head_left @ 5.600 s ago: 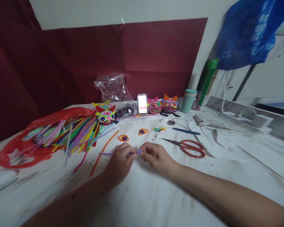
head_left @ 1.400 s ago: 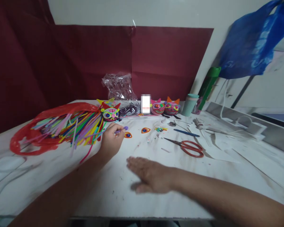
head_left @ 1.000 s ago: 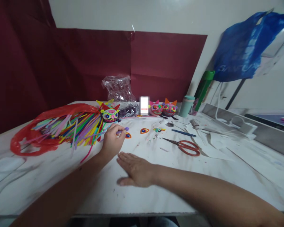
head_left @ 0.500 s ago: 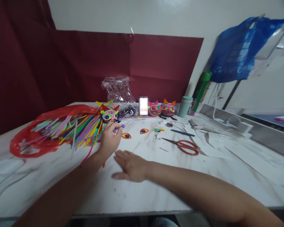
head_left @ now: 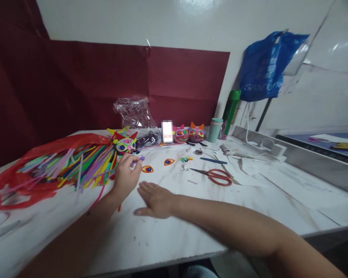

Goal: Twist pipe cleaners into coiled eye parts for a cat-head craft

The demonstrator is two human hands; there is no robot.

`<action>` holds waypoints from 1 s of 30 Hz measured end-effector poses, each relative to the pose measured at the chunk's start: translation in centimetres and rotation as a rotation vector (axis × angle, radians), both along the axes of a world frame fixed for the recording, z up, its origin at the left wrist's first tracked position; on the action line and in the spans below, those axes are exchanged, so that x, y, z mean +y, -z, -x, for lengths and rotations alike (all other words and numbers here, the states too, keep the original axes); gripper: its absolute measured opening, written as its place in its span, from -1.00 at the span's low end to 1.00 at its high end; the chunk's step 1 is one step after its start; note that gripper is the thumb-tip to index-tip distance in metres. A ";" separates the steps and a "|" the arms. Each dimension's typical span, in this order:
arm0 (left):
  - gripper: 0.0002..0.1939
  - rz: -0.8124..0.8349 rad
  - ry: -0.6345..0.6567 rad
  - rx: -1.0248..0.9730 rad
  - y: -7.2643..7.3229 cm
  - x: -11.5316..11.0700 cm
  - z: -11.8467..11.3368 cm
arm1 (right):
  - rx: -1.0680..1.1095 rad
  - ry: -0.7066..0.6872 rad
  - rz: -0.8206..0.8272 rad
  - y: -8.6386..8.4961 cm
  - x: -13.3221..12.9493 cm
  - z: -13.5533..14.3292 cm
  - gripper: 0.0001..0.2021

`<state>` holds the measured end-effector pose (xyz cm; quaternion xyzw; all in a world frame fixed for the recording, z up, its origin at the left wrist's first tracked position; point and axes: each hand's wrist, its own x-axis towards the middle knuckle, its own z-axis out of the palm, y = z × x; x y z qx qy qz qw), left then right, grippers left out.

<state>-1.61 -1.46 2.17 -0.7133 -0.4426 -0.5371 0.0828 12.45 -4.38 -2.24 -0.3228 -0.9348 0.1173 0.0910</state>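
Observation:
My left hand (head_left: pixel 127 172) is closed, thumb against the fingers, on a purple pipe cleaner (head_left: pixel 142 158) whose coiled end sticks out past the fingertips. My right hand (head_left: pixel 155 199) lies palm down on the white table (head_left: pixel 179 235), fingers stretched out and thumb apart, with no object visible under it. Just beyond the hands are two eye shapes with orange rims and blue centres, a left eye piece (head_left: pixel 147 169) and a right eye piece (head_left: pixel 169 162). Behind my left hand sits a colourful animal head (head_left: pixel 125 143) with red ears.
A red plastic bag (head_left: pixel 43 148) holds many coloured pipe cleaners (head_left: pixel 89 166) on the left. Red-handled scissors (head_left: pixel 219 177), a dark blue pen-like tool (head_left: pixel 213 160) and paper scraps (head_left: pixel 246 173) lie right. Two more heads, pink-eared (head_left: pixel 181 134) and orange-eared (head_left: pixel 196 132), stand behind near a green cup (head_left: pixel 215 130).
The camera view has swung to the right, so the table things appear further left. My left hand keeps its pinch on the purple pipe cleaner; my right hand stays flat.

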 end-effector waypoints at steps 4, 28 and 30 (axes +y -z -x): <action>-0.92 -0.002 0.011 0.009 0.1 0.1 0.0 | -0.052 0.293 -0.006 0.0 -0.3 -7.4 -0.17; -0.89 0.011 -0.021 0.158 0.8 0.2 -1.1 | -0.020 0.381 -0.190 -1.5 0.0 -17.8 -0.56; -0.88 0.003 -0.030 0.175 0.7 0.2 -1.0 | -0.036 0.550 -0.218 -2.0 1.7 -20.1 -0.65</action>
